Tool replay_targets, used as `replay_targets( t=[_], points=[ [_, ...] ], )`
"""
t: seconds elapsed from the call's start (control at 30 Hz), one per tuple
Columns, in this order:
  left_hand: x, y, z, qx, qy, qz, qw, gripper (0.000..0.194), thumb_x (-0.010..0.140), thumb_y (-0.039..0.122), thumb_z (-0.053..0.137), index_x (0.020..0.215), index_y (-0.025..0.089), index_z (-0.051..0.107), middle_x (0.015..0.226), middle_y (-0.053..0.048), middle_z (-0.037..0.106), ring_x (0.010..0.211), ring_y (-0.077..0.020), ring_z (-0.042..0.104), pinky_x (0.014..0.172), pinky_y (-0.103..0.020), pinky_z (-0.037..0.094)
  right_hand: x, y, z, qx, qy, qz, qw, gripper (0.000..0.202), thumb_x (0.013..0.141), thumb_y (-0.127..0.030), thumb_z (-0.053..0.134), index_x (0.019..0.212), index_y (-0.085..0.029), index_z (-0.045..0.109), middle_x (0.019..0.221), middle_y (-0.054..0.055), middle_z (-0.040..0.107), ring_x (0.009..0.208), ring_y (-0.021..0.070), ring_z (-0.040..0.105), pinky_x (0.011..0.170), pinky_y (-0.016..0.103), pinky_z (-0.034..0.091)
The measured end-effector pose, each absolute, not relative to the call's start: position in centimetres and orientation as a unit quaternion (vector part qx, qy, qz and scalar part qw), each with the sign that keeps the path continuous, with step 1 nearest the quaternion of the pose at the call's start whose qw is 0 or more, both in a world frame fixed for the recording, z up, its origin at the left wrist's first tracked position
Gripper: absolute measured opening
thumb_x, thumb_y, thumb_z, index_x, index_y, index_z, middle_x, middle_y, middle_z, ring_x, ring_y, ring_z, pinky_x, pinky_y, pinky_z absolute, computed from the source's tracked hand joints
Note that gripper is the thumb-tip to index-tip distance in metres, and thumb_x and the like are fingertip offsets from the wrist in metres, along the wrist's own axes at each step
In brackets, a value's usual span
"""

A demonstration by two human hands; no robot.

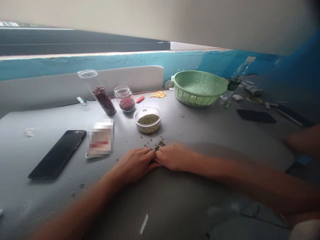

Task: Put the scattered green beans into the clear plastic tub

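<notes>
My left hand (pixel 138 161) and my right hand (pixel 173 156) meet on the grey table, their curled fingertips touching. Right beyond the fingers lies a small loose pile of green mung beans (pixel 160 143), with a few strays around it. Both hands have their fingers pressed together, and whatever is under or between them is hidden. Behind the pile stands a clear round bowl (pixel 148 128), partly filled with mung beans (pixel 148 119).
Behind are a tall jar (pixel 86 78) of dark red beans, leaning in view, a short jar (pixel 122 91) of small red beans, corn kernels (pixel 158 94) and a green basket (pixel 197 96). Phones (pixel 58 155) lie left and right. A bottle (pixel 233 83) stands right. Another person's arm (pixel 303 141) shows there.
</notes>
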State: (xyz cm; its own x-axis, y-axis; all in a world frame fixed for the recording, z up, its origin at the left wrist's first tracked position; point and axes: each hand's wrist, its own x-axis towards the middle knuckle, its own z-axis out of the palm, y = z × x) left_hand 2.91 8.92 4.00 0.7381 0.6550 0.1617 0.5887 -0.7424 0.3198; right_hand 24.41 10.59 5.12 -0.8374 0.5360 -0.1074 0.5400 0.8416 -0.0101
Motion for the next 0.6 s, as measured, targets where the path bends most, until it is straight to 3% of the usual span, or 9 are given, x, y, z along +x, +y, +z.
replay_targets(
  t=[0.2, 0.4, 0.5, 0.6],
  points=[
    [2.6, 9.4, 3.8, 0.905, 0.345, 0.181, 0.171, 0.059, 0.105, 0.062, 0.040, 0.066, 0.020, 0.054, 0.060, 0.001, 0.055, 0.053, -0.0126, 0.049, 0.054, -0.027, 0.035, 24.8, 10.9, 4.8, 0.250, 0.968, -0.024, 0.000, 0.046, 0.112, -0.037, 0.032, 0.090, -0.016, 0.066, 0.078, 0.006, 0.068, 0.064, 0.0160, 0.058, 0.053, 0.033, 0.023],
    [2.2, 9.6, 3.6, 0.839, 0.416, 0.285, 0.205, 0.064, 0.102, 0.061, 0.049, 0.055, 0.019, 0.035, 0.051, 0.006, 0.037, 0.049, -0.0092, 0.030, 0.048, -0.024, 0.028, 24.6, 11.6, 5.3, 0.351, 0.929, -0.111, -0.035, 0.046, 0.112, -0.037, 0.032, 0.090, -0.016, 0.067, 0.079, 0.005, 0.067, 0.067, 0.0181, 0.056, 0.063, 0.033, 0.038],
    [2.4, 9.8, 4.6, 0.791, 0.463, 0.339, 0.213, 0.063, 0.099, 0.058, 0.053, 0.052, 0.020, 0.033, 0.047, 0.006, 0.030, 0.048, -0.0093, 0.027, 0.047, -0.025, 0.025, 24.4, 12.4, 6.6, 0.379, 0.899, -0.187, -0.113, 0.046, 0.111, -0.036, 0.032, 0.084, -0.017, 0.063, 0.074, 0.004, 0.062, 0.065, 0.0173, 0.052, 0.067, 0.034, 0.040],
    [3.2, 11.1, 6.3, 0.732, 0.508, 0.397, 0.219, 0.060, 0.097, 0.054, 0.056, 0.050, 0.021, 0.037, 0.046, 0.005, 0.033, 0.046, -0.0096, 0.029, 0.047, -0.027, 0.026, 23.3, 14.4, 8.3, 0.389, 0.847, -0.264, -0.247, 0.049, 0.111, -0.043, 0.035, 0.073, -0.019, 0.054, 0.066, 0.000, 0.055, 0.060, 0.0137, 0.047, 0.064, 0.031, 0.037]
  ],
)
